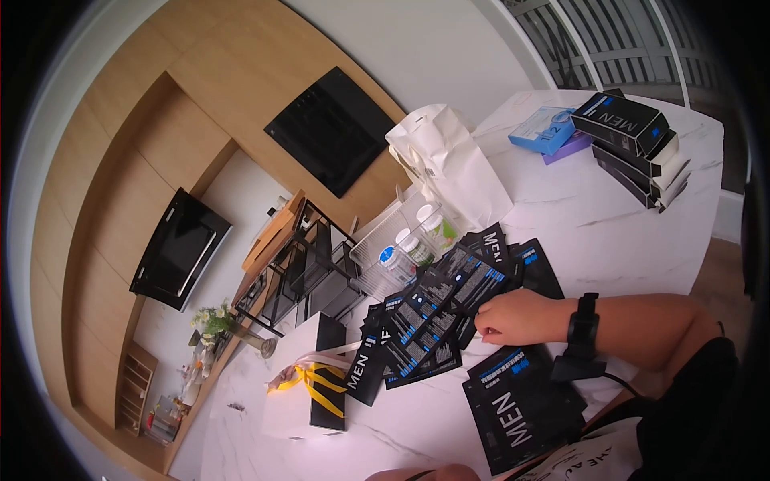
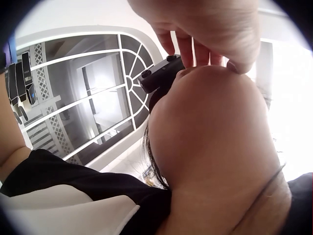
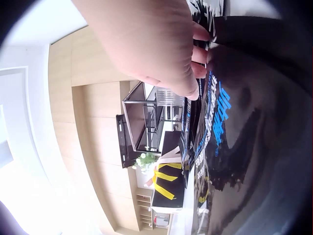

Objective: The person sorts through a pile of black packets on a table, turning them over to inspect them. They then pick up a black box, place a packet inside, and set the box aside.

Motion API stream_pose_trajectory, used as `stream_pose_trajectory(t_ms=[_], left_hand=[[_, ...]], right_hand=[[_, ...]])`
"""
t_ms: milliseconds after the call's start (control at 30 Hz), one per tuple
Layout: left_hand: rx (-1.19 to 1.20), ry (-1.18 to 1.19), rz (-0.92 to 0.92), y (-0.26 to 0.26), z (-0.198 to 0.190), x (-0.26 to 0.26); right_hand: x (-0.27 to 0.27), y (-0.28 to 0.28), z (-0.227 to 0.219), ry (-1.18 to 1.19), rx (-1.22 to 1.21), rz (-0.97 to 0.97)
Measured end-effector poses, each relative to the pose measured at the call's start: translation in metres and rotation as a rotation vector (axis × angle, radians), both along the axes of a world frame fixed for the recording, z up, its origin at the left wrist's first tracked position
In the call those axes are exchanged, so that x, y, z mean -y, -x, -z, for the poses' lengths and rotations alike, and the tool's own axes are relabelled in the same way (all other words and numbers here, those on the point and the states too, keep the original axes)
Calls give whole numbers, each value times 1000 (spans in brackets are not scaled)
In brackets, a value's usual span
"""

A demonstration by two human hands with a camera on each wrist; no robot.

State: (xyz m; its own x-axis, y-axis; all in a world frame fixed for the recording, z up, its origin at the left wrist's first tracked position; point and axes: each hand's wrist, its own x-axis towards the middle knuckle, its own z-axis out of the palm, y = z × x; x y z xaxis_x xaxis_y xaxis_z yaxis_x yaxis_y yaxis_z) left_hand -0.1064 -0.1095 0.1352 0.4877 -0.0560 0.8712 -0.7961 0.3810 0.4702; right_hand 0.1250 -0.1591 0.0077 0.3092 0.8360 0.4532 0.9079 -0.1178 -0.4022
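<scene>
In the head view my right hand (image 1: pixel 517 317) is over the table with curled fingers, among flat black packets (image 1: pixel 417 329) lettered MEN. The right wrist view shows the thumb and fingertips of that hand at the edges of black packets (image 3: pixel 190 132), gripping there. A separate pile of the same packets (image 1: pixel 513 409) lies nearer the body. My left hand (image 2: pixel 205 29) is raised in front of the face, beside the black head camera (image 2: pixel 161 73); its fingers extend toward the face, and their tips are partly hidden.
A clear basket (image 1: pixel 365 264) with several bottles and a white paper bag (image 1: pixel 449 168) stand behind the packets. Black MEN boxes (image 1: pixel 622 124) and a blue box (image 1: pixel 545 128) are at the far right. A white-and-black box (image 1: pixel 301 409) with yellow ribbon sits left.
</scene>
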Motion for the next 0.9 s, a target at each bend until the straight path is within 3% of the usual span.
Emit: stream_pose_trajectory(t_ms=[67,133,233,333,400,467,567,667,733,900], left_hand=[[98,74,100,-15,4,7],[113,98,125,-22,5,13],[143,46,160,-37,12,13],[253,-259,-7,-63,25,2],[101,-481,-84,-81,23,-11],[-97,-772,-163,-102,21,-23],[-476,-877,-458,-132,66,-50],[-431,-1026,-596,-147,103,-103],[-409,-1083,-644,-146,114,-125],[-312,-1134,-691,-150,131,-148]], right_hand=[[0,-3,1,-9,22,18],[-1,-7,1,-163,159,114],[4,-10,0,-134,195,175],[3,-16,11,-99,213,235],[2,-22,24,-29,293,366],[0,-32,30,4,295,342],[2,-35,27,9,301,311],[4,-35,26,-28,197,277],[7,-35,19,119,124,226],[10,-35,6,216,-8,201]])
